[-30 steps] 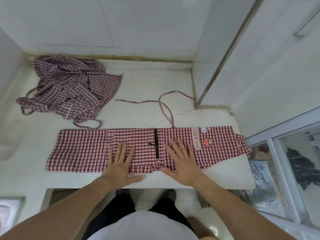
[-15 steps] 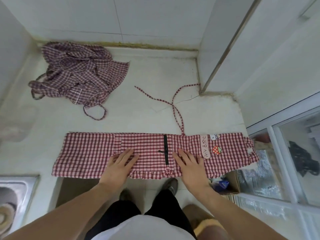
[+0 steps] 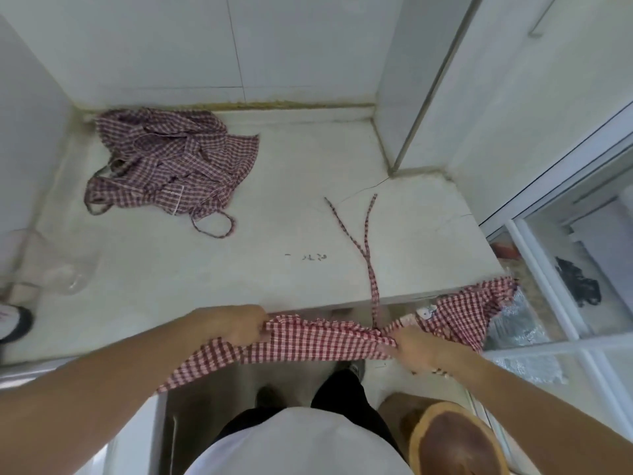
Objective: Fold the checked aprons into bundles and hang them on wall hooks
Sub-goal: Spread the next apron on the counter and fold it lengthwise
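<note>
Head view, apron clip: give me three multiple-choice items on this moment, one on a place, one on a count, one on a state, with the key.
1. Where does the crumpled apron lie?
A. At the back left of the counter
B. On the floor
C. On a wall hook

2. How many checked aprons are in view?
A. One
B. Two
C. Four

3. What is the state of the apron in hand?
A. Spread flat on the counter
B. Gathered between both hands at the counter's front edge
C. Tied into a finished bundle

Key:
1 A, the heap sits near the back wall on the left.
2 B, one crumpled heap and one held.
3 B, the left hand and the right hand each grip bunched cloth, its ends hang loose, and its straps trail across the counter.
</note>
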### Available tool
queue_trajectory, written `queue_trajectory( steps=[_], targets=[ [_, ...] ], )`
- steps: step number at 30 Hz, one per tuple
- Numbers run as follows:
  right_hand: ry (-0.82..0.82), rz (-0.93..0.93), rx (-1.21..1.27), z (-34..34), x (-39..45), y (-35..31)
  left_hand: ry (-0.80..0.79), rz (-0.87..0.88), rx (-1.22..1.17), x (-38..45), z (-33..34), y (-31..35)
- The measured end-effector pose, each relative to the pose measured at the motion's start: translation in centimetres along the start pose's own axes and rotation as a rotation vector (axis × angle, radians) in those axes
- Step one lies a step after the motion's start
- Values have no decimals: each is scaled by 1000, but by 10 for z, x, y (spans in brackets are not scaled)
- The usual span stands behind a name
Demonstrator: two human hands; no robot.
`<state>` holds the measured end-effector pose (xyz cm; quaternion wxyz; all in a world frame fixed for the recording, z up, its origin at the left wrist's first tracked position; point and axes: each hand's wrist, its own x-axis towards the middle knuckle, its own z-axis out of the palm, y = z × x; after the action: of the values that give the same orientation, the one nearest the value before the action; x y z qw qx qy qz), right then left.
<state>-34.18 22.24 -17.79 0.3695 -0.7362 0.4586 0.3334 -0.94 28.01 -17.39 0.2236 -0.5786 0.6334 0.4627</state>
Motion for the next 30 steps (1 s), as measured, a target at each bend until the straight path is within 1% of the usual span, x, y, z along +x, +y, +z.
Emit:
queue_trajectory(
  steps=[1, 2, 4, 5, 7, 9, 11, 13, 15, 18, 20, 24, 26, 27, 28, 30],
  targets=[
    [-116, 38, -18, -6, -7, -7, -83, -39, 12, -1, -1, 0],
    [-194, 64, -44, -13, -13, -13, -150, -59, 13, -2, -3, 0],
    [-269, 93, -56, -31, -20, -18, -230, -89, -42, -4, -12, -3],
    [-294, 103, -8, -38, -19, -16, -236, -95, -60, -3, -16, -6],
    [-300, 92, 100, -53, -12, -8, -195, -108, -33, -2, -25, -14],
    [-255, 58, 80, -67, 0, 1, -125, -134, 45, -1, -34, -27],
    [-142, 56, 22, -80, 18, 11, -49, -164, 71, -1, -42, -45],
    [3, 54, 43, -93, 40, 21, 61, -193, 21, 0, -51, -63],
    [137, 12, 60, -107, 59, 24, 169, -230, -38, 3, -57, -79],
    [266, -16, 40, -125, 81, 21, 387, -344, 38, 5, -65, -93],
    [321, -18, 42, -135, 99, 19, 527, -434, 77, 9, -68, -96],
    [338, -7, 39, -145, 128, 13, 712, -623, 179, 23, -74, -96],
    [346, 5, 44, -148, 138, 9, 849, -688, 133, 34, -71, -93],
    [361, 5, 61, -149, 144, 6, 901, -692, 84, 38, -70, -84],
    [385, 5, 80, -150, 147, 3, 929, -653, 56, 44, -69, -72],
    [421, 1, 95, -153, 154, -4, 938, -510, 14, 57, -64, -39]
  ],
)
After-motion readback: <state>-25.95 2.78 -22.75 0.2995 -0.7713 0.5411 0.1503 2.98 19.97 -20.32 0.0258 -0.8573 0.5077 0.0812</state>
